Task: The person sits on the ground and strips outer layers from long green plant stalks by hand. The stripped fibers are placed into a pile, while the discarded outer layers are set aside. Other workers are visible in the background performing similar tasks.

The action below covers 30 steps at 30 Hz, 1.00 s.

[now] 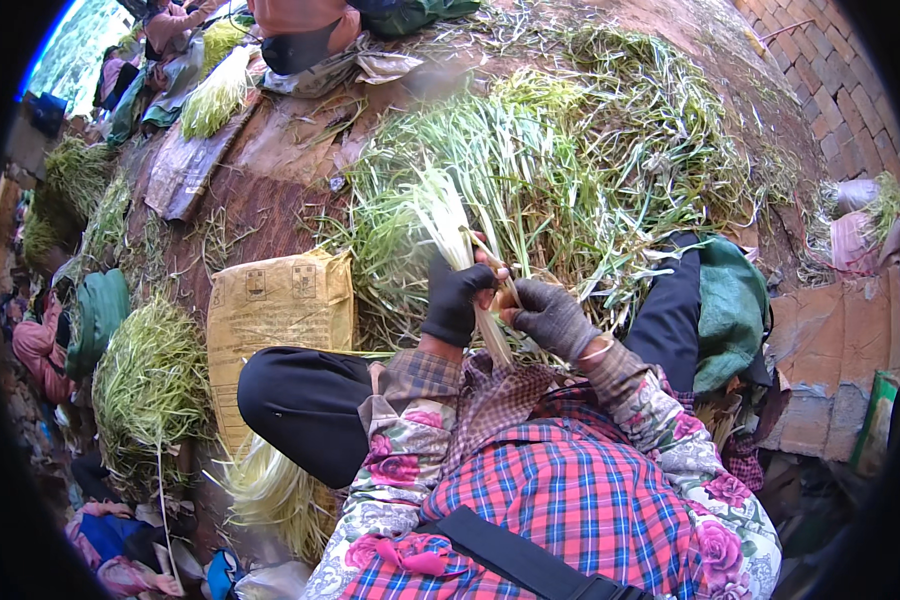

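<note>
My left hand point(457, 296), in a dark fingerless glove, grips a bunch of pale leafy stalks point(444, 214). The bunch's leafy tops fan away from me, while its whitish butt ends point(493, 337) stick out below the fist towards my lap. Close beside it, my right hand point(553, 315), in a worn grey fingerless glove, pinches a single pale stalk point(515, 292) at the side of the bunch. The fingertips of both hands nearly meet, so some of the contact is hidden. Just beyond them spreads a large heap of green leafy stalks point(510, 165).
A yellow printed sack point(281, 315) lies by my left knee, with pale stalks point(281, 495) below it. Further left stands a tied leafy bundle point(150, 375). Other people sit at left and ahead, one in pink point(45, 349). Flattened cardboard point(832, 360) lies right.
</note>
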### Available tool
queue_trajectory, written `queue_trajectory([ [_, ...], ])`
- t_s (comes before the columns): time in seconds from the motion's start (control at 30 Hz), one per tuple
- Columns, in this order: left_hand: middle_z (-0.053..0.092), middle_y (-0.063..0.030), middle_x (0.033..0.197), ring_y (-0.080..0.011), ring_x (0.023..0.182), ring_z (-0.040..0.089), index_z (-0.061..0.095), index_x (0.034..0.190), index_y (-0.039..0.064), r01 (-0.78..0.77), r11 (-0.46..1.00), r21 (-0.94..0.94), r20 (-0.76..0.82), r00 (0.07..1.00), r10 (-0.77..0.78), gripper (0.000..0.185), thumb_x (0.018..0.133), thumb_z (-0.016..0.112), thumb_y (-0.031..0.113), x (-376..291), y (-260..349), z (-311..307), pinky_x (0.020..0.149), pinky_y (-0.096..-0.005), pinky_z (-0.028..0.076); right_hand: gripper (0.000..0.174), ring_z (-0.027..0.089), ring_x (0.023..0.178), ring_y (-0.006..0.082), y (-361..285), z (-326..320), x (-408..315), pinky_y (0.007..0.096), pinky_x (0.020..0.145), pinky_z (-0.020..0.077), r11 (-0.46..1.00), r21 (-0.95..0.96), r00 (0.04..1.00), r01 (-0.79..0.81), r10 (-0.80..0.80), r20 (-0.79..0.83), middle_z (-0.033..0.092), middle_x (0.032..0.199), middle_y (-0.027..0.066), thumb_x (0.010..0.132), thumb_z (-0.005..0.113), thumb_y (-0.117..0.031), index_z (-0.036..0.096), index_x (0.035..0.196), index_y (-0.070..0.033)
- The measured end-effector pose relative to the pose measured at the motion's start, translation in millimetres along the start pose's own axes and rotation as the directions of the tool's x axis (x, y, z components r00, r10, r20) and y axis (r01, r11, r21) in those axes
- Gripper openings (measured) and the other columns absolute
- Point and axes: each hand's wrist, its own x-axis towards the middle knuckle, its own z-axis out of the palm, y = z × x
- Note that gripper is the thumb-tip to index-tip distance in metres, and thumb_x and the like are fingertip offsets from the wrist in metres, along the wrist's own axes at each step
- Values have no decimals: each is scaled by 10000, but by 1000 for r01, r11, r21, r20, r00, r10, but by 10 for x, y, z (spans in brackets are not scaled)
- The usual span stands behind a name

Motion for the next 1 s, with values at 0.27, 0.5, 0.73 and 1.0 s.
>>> queue_trajectory([
  [0.27,559,-121,721,-124,426,434,458,1078,25,-82,997,-3,-43,996,82,494,630,584,-141,-64,311,-88,357,-233,352,108,574,741,128,405,-147,23,287,707,474,998,-57,988,-1,9,155,637,766,57,823,625,-125,649,907,-62],
  [0.5,517,-69,722,-118,430,424,461,1101,61,-153,988,-29,-92,985,149,546,610,575,-148,-146,491,-50,356,-216,344,125,582,676,182,764,-325,51,341,637,469,968,-251,993,-19,48,108,606,706,106,782,639,-158,634,862,-62],
  [0.73,559,-98,818,-85,419,392,436,1172,84,-280,955,-99,-160,952,262,496,712,583,-27,-286,985,-418,352,-213,343,233,631,705,257,1291,-442,140,383,648,476,825,-546,980,-145,196,37,643,757,149,755,684,-277,663,859,-70],
  [1.0,565,-101,797,-85,442,386,446,1171,60,-295,955,-11,-186,939,288,498,705,596,-34,-424,1128,-450,388,-223,356,429,585,991,171,416,-541,17,296,880,461,959,-165,953,-232,258,158,633,1082,68,759,707,-105,584,1167,-59],
])
